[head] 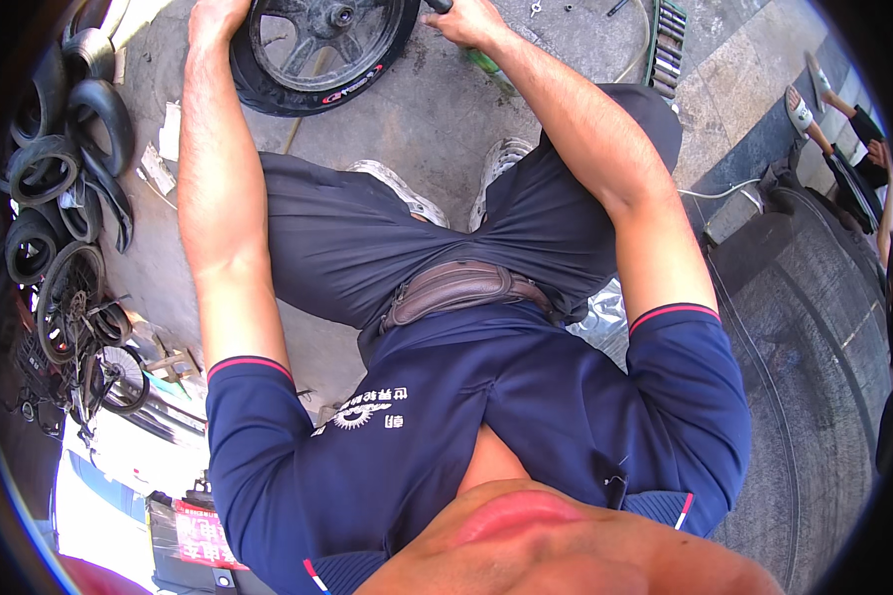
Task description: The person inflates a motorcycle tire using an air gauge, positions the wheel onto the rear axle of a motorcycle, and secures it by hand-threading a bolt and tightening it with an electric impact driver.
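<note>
A spoked motorcycle or scooter wheel (309,56) with a black tyre (290,103) lies in front of my feet, cut off by the top edge of the view. My left hand (218,21) is at the tyre's left side; its fingers run out of view, so its grip is hidden. On the wheel's right, my right hand (467,24) is closed around a black handle (439,4), whose far end is out of sight. Under my right forearm, a green object (489,63) shows partly on the concrete floor.
Right of the wheel lies a green socket tray (667,48) beside a thin hose (636,67). Old tyres (100,123) are heaped at left, near a bicycle (71,309). Another person's sandalled foot (798,111) is at far right. A cable (766,387) crosses dark ground.
</note>
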The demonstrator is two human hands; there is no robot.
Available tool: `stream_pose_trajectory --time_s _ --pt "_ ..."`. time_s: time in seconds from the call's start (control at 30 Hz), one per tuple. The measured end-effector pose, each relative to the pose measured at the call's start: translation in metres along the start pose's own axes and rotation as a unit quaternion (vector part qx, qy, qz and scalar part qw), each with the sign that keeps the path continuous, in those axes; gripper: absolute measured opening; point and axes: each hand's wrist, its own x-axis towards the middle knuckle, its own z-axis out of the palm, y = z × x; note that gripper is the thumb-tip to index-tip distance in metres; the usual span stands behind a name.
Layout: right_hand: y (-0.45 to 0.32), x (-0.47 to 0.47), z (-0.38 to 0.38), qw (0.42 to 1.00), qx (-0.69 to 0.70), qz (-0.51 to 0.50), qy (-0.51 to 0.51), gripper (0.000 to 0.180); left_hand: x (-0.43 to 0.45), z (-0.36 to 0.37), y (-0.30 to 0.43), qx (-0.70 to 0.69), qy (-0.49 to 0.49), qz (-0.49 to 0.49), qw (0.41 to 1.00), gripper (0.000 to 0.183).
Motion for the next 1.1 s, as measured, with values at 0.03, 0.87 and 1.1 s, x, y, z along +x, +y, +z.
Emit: stream_pose_trajectory --time_s 0.03,0.87,1.1 --pt "0.012 0.005 0.004 0.997 -0.037 -0.025 0.056 0.031 0.002 0.003 0.000 0.002 0.001 0.007 1.000 0.056" --pt "-0.080 -0.060 0.051 0.936 -0.131 -0.267 -0.187 0.035 -0.014 -0.010 0.018 0.047 0.021 -0.045 0.998 0.059" --pt "-0.053 -0.062 0.061 0.923 -0.148 -0.326 -0.137 0.036 -0.008 -0.003 0.010 0.011 0.004 -0.041 0.999 0.061"
